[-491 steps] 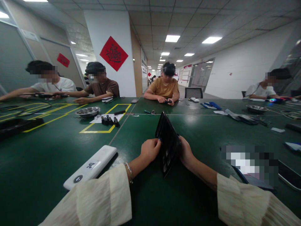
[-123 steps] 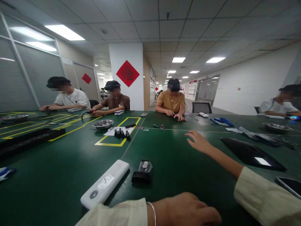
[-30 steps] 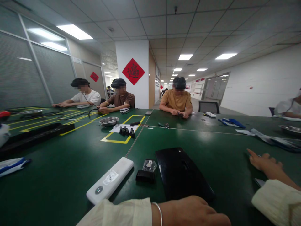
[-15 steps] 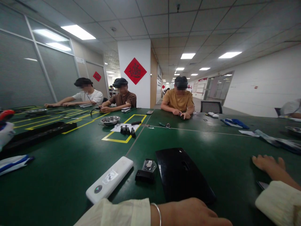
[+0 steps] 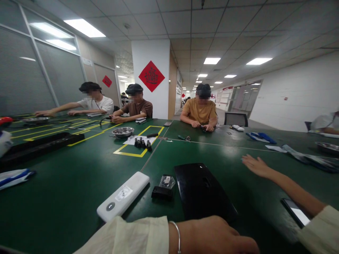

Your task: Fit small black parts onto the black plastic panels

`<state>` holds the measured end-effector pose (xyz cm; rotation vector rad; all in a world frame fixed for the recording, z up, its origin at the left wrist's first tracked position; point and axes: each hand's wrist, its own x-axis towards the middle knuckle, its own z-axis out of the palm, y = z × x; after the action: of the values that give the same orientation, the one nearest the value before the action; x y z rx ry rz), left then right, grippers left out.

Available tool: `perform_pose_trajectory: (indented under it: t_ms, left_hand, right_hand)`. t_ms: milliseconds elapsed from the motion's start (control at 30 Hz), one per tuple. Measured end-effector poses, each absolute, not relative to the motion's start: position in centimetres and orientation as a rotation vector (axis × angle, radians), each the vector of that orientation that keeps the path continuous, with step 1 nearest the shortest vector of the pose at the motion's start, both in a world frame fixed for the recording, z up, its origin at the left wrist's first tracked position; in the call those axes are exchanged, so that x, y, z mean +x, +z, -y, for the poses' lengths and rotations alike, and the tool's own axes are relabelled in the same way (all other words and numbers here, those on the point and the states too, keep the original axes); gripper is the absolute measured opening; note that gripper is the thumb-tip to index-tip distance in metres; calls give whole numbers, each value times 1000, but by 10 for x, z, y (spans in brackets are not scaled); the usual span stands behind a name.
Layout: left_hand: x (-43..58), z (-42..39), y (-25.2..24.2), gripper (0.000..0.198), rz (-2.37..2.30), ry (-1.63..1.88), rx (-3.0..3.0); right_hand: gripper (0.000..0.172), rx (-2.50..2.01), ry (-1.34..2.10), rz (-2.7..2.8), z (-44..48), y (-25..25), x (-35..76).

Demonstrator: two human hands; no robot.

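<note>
My left hand [image 5: 212, 234], with a silver bangle on the wrist, lies at the bottom edge, in front of the near end of a glossy black panel [image 5: 202, 190]. Its back faces up; the fingers are mostly hidden below the frame, and I cannot see anything held. Over the table right of the panel, my right hand [image 5: 255, 166] reaches forward, open and holding nothing, fingers stretched out. Beneath the right forearm lies a phone [image 5: 295, 211] with a lit screen. Left of the panel are a small black part [image 5: 162, 192] with a clear plastic bag [image 5: 167, 181] and a long white device [image 5: 124, 195].
A metal bowl [image 5: 123, 132], several black cylindrical parts [image 5: 143, 143] and pliers [image 5: 184, 138] lie across the green table [image 5: 66, 208]. A long black tray [image 5: 42, 146] is at left, blue-and-white packets [image 5: 261, 137] at right. Several people sit around the table.
My right hand has moved left and forward from the right edge, baring more of the phone. My left hand stays almost in place. The far-left person's arm reaches further left.
</note>
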<state>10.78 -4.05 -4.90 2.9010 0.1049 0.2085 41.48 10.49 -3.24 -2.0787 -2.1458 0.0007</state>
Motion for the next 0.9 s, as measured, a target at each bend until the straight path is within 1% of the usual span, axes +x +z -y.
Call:
perform_pose_trajectory:
  t_ms: [100, 167, 267, 333, 400, 500, 567, 633, 667, 733, 833, 900]
  left_hand:
    - [107, 41, -58, 30, -49, 285, 2976]
    - [108, 41, -60, 32, -43, 311, 3004]
    - [109, 40, -60, 34, -56, 298, 3020]
    - [110, 39, -60, 34, -60, 281, 3026]
    - [110, 40, -60, 34, -52, 277, 3040]
    - [110, 42, -58, 32, -52, 299, 3092]
    - [109, 44, -55, 29, -50, 330, 3140]
    - [108, 46, -52, 27, -12, 364, 3193]
    - [108, 46, -51, 26, 10, 379, 3217]
    - [108, 46, -50, 26, 34, 397, 3245]
    - [107, 44, -51, 31, 43, 404, 3214]
    - [106, 43, -54, 32, 31, 376, 3157]
  right_hand:
    - [60, -1801, 403, 2461, -93, -36, 368]
    - [65, -1653, 602, 2523, -83, -43, 345]
    - [68, -1609, 812, 2503, -73, -56, 331]
    - [70, -1620, 861, 2422, -73, -60, 327]
    - [69, -1620, 809, 2269, -74, -56, 321]
    - [62, -1516, 625, 2066, -70, -38, 293]
    - [53, -1347, 535, 2108, -59, -23, 263]
    - [41, -1118, 484, 2281, -42, -11, 228]
    - [39, -1003, 471, 2393, -33, -8, 211]
    - [43, -831, 405, 2584, -18, -5, 180]
    - [57, -659, 261, 2786, -11, -11, 147]
    - [62, -580, 223, 2866, -15, -16, 135]
